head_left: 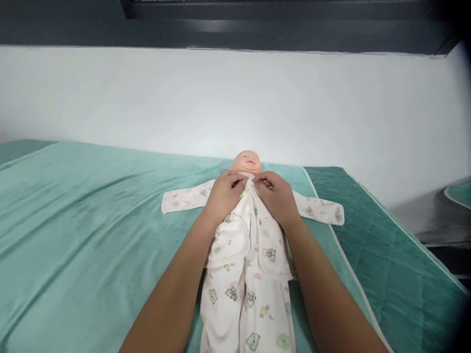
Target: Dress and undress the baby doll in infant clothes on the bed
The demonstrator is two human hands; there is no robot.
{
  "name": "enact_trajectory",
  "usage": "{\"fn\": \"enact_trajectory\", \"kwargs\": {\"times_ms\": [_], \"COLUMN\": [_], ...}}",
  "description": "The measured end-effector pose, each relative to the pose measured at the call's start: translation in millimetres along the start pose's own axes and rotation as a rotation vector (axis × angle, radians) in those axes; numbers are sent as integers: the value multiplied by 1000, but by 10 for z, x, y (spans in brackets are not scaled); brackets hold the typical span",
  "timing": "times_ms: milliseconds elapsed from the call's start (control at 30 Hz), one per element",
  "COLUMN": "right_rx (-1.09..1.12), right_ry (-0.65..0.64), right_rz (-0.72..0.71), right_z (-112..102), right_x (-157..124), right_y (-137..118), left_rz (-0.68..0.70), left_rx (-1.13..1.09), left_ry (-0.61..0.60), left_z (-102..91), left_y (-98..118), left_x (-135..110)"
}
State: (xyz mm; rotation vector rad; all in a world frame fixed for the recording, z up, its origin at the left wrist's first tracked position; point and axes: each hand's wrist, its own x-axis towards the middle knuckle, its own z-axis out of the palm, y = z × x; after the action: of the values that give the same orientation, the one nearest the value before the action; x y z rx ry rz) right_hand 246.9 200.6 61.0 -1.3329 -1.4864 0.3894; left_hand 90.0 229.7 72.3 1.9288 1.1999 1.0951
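A baby doll [247, 161] lies on its back, head away from me, dressed in a white baby jacket [235, 233] and matching trousers [224, 304] printed with green bears. Its sleeves stretch out to both sides. At the neckline, my left hand [226, 191] pinches the left front edge of the jacket. Just across from it, my right hand [274, 193] pinches the right front edge, the two sets of fingertips nearly meeting below the doll's chin. Below the hands the jacket front hangs in folds and parts slightly. Any fastener between the fingers is too small to make out.
A green blanket [91, 220] with soft creases lies under the doll. To the right, a darker quilted mattress cover [390, 255] shows past the blanket's white edge. A white wall [147, 98] stands behind, with a dark metal beam [235, 27] above.
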Motion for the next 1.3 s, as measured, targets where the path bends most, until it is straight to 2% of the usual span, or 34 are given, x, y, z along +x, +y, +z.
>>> {"fn": "enact_trajectory", "kwargs": {"times_ms": [267,533,600,667,767,833,933,1067,1200,1300], "right_rx": [-80,-39,-10,1,-45,-87,-221,-326,-237,-188], "right_ry": [-14,-104,-72,16,103,26,-108,-146,-168,-176], "right_rz": [-131,-27,-24,-30,-16,12,63,160,234,254], "right_z": [4,-41,-57,-82,-134,-165,-186,-195,-225,-241], "right_x": [-27,-144,-189,-233,-293,-330,-368,-375,-353,-342], "right_y": [41,19,6,-35,-162,-272,-407,-460,-425,-411], "left_rz": [73,93,124,160,178,169,135,91,68,11], "left_rx": [10,12,4,-11,-10,6,21,-12,14,-87], "left_ry": [-32,29,-13,-50,-36,-24,-80,-151,-139,-97], "left_z": [-7,-32,-53,-84,-146,-186,-232,-264,-264,-211], "left_y": [-30,-13,-8,4,43,80,125,145,186,266], "left_x": [-23,-99,-133,-176,-243,-279,-303,-299,-308,-345]}}
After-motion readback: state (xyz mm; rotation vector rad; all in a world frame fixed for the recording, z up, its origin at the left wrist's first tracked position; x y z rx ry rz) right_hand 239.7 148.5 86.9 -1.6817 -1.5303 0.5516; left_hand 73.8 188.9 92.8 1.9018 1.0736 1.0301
